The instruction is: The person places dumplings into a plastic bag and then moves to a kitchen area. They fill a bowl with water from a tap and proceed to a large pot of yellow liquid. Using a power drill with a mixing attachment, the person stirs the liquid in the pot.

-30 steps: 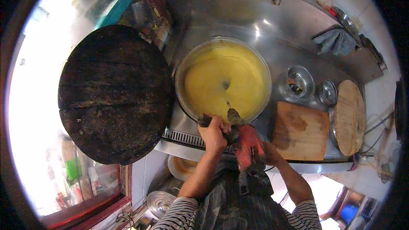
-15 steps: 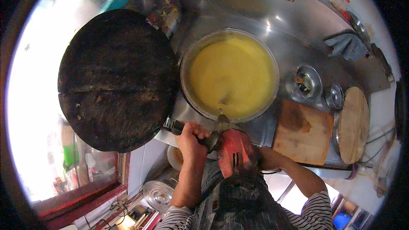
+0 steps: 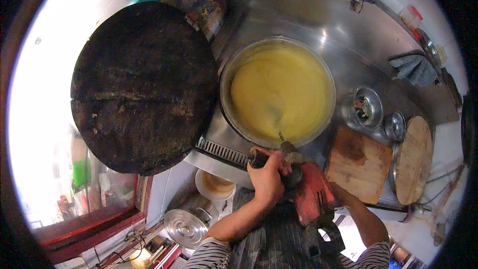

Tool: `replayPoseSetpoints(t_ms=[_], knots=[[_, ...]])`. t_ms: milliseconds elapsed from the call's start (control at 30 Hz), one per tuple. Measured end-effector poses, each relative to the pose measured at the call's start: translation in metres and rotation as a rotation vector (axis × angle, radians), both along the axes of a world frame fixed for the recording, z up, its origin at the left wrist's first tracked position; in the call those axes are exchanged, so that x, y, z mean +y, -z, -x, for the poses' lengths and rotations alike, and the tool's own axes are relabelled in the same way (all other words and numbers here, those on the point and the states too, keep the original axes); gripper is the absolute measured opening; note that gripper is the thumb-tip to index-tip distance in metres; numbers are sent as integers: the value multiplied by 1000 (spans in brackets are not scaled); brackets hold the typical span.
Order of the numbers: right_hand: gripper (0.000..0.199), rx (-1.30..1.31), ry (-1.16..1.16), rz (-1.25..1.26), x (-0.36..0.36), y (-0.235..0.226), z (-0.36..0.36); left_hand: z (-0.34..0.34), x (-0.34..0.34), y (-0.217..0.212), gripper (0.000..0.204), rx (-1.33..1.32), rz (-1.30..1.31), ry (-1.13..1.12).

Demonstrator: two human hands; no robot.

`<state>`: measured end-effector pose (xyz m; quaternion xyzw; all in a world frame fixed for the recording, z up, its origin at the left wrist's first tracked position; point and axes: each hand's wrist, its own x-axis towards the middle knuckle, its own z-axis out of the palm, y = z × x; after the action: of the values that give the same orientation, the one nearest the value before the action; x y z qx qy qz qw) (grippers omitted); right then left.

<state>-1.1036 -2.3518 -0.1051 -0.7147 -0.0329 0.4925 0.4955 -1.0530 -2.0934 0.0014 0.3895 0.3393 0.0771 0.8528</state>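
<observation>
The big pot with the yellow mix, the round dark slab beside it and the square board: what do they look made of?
Big pot: apparently bare steel, its rim grey and shiny. Round dark slab: possibly wood or iron; blackened, rough, with a seam across it. Square board: wood, brown with visible grain and dark stains.

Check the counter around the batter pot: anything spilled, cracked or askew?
No spill shows around the pot. The one oddity is the big dark griddle: a crack-like line crosses its face, with crusty specks. Both hands hold the red mixer.
</observation>
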Motion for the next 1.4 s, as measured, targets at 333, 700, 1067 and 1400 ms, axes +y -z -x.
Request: replayPoseSetpoints(t_ms=[333,700,1067,1400], knots=[[51,-439,-165,19,70,-4,-62,-74,44,-3,13,-34,-41,-12],[45,-286,387,-175,66,120,-74,-153,28,31,17,-115,-44,167],[50,-588,223,195,54,41,-41,-133,-4,37,17,-109,50,313],[55,-40,91,-175,42,-21,16,-58,21,0,14,28,170,278]])
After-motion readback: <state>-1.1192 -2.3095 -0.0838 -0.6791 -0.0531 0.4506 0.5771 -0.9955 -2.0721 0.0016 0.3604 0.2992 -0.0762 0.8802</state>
